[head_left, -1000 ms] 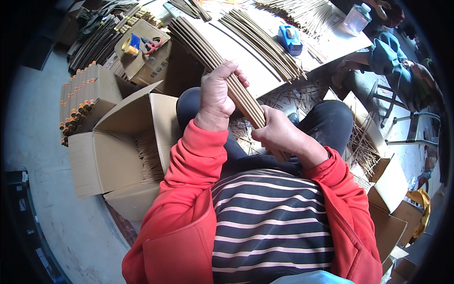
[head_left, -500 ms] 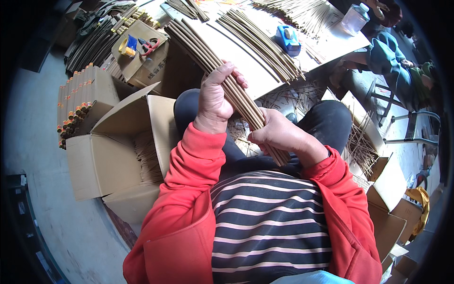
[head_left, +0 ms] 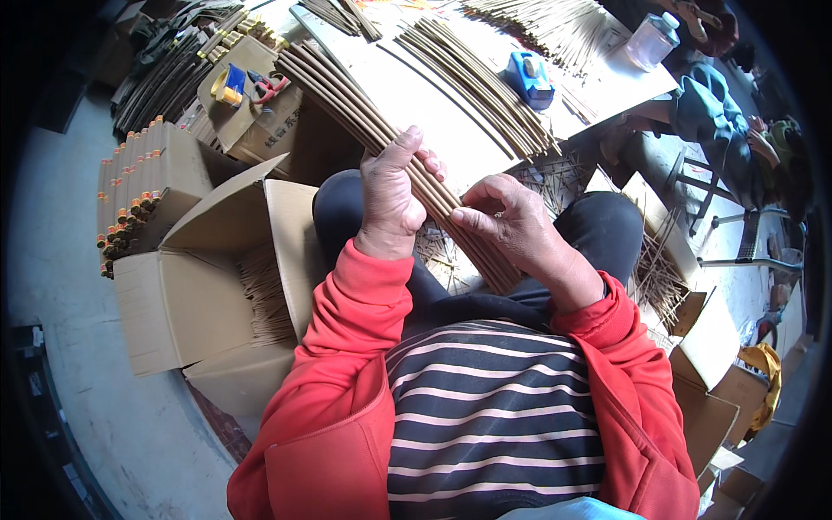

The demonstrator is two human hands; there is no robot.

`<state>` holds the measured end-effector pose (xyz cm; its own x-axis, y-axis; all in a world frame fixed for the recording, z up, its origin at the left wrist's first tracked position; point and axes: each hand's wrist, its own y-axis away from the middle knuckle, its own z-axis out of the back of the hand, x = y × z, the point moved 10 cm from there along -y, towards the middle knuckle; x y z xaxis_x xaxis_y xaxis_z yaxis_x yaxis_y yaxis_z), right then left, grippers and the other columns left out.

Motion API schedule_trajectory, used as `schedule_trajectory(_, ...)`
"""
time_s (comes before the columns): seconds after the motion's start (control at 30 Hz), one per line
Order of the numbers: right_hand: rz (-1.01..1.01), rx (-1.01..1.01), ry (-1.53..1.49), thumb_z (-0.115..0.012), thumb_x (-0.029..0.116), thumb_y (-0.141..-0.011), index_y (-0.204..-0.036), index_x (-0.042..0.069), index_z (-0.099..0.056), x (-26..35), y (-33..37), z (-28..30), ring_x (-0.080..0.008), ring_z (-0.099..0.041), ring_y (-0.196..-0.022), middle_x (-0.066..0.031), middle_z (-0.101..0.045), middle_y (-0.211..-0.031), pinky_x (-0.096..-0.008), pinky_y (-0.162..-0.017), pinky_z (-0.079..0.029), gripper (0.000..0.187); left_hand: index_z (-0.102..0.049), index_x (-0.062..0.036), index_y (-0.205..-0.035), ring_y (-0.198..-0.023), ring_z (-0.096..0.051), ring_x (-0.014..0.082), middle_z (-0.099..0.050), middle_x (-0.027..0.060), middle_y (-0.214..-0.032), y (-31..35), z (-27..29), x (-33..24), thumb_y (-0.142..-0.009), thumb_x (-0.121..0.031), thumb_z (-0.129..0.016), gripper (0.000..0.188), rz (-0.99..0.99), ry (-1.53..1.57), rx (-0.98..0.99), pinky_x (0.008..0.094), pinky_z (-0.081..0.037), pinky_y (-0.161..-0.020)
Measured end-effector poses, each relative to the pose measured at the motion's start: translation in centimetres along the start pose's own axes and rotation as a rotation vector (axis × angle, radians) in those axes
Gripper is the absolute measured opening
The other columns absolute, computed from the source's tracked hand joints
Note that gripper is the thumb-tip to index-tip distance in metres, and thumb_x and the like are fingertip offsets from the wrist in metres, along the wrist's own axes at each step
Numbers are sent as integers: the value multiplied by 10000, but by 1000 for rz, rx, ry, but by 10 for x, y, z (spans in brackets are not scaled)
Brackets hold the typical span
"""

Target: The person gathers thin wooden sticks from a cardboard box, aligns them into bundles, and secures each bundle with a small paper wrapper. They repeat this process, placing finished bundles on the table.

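Note:
A slanted bundle of long brown incense sticks (head_left: 347,100) crosses in front of my body, its far end up left and its near end above my lap. My left hand (head_left: 392,191) is closed around the middle of the bundle, thumb on top and fingertips showing on the far side. Lower down, my right hand (head_left: 520,221) bends its fingers at the bundle's right side. Its thumb tip presses on the sticks and the forefinger curls close to it; what lies between them is partly hidden.
A white table (head_left: 451,117) carries more sticks, a blue tape dispenser (head_left: 529,80) and a clear plastic jar (head_left: 652,42). Left stand an open carton (head_left: 208,303), banded bundles (head_left: 130,195) and red-handled scissors (head_left: 269,87) on a box. Broken sticks litter the floor; another person is at the right.
My right hand has loosened its wrap around the bundle's lower part and risen to a thumb-and-finger hold on its side. The bundle's far end has shifted left and slightly down.

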<state>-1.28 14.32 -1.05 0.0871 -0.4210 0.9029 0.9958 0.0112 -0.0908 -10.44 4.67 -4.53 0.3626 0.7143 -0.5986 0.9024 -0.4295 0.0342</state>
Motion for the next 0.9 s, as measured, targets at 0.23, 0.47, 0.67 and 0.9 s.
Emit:
schedule_trajectory(0.23,386,-104,581,-621,119,-771,-747,53,-584,42,-7,-7,-284,-592,-669,-117,-584,-699,-366,-585,-489,80,-553,-112,-734,-569,-518,126,-533,-8,-641,-9,24,-1,-821,-237,-676,196,5,5,-115,283,-459,-559)
schedule_trajectory(0.47,346,-18,575,-652,93,-755,-740,46,-558,39,-3,10,-271,-583,-645,-96,-561,-680,-355,-550,-478,106,-544,-118,-737,-581,-518,128,-539,5,-655,-24,64,-36,-819,-269,-684,221,-126,110,-193,275,-442,-556)
schedule_trajectory(0.67,83,-67,649,-642,76,-786,-793,33,-570,2,-12,52,-256,-573,-599,-101,-571,-684,-321,-526,-456,83,-528,-114,-727,-581,-499,131,-520,4,-643,-36,91,-51,-801,-148,-673,167,-145,222,-190,279,-434,-547)
schedule_trajectory(0.9,140,-219,980,-555,234,-865,-802,61,-559,-69,-121,75,-334,-593,-688,-147,-599,-729,-428,-625,-466,185,-530,-116,-781,-579,-476,118,-498,-1,-659,-40,79,-46,-804,-66,-613,99,-84,277,-76,265,-422,-531)
